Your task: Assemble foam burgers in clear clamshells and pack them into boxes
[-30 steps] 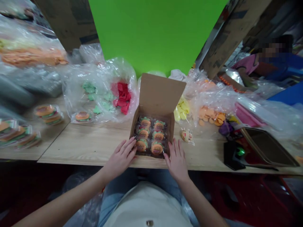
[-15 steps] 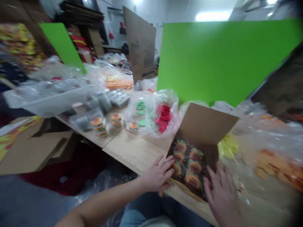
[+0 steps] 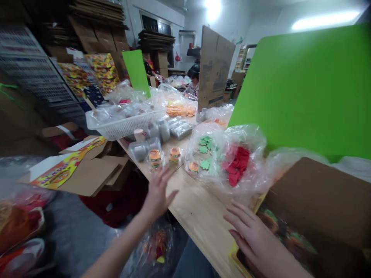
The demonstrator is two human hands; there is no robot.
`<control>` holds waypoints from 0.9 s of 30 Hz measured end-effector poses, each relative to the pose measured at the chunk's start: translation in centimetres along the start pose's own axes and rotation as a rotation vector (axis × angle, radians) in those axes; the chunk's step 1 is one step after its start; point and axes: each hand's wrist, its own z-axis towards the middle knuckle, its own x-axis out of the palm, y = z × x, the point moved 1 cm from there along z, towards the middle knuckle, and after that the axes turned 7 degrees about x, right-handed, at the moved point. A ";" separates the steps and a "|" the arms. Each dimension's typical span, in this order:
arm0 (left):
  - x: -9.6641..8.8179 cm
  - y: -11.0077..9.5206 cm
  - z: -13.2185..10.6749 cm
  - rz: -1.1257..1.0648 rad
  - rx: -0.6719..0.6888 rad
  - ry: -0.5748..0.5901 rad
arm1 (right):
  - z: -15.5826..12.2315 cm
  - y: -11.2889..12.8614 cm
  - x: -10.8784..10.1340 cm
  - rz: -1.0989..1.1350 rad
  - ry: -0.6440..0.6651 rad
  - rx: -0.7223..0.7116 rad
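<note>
My left hand (image 3: pixel 159 191) hovers open over the left edge of the wooden table (image 3: pixel 197 210), fingers spread, holding nothing, a short way from the wrapped burger-shaped sweets (image 3: pixel 155 158). My right hand (image 3: pixel 252 236) lies flat and open against the near left corner of the brown cardboard box (image 3: pixel 313 200), whose lid stands up. Several wrapped burger sweets (image 3: pixel 285 235) fill the box, blurred at the frame's lower right.
A clear bag (image 3: pixel 228 160) with red and green pieces lies behind the hands. A green board (image 3: pixel 307 88) stands at the back right. A white basket (image 3: pixel 121 125), wrapped packs and flat cartons (image 3: pixel 84 175) lie to the left. Other people sit far down the table.
My head has turned left, so the box slid to the lower right. My left hand left the box and moved out to the left; my right hand stays on the box.
</note>
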 end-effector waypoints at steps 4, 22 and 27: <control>-2.4 11.1 6.8 0.153 0.000 0.197 | 8.1 0.5 1.9 0.152 0.159 -0.075; 7.0 0.7 0.9 -0.282 0.126 0.469 | 13.2 0.9 13.0 1.172 0.689 0.868; 3.2 13.6 5.8 0.143 0.090 0.340 | 9.7 0.2 5.8 0.754 0.407 0.613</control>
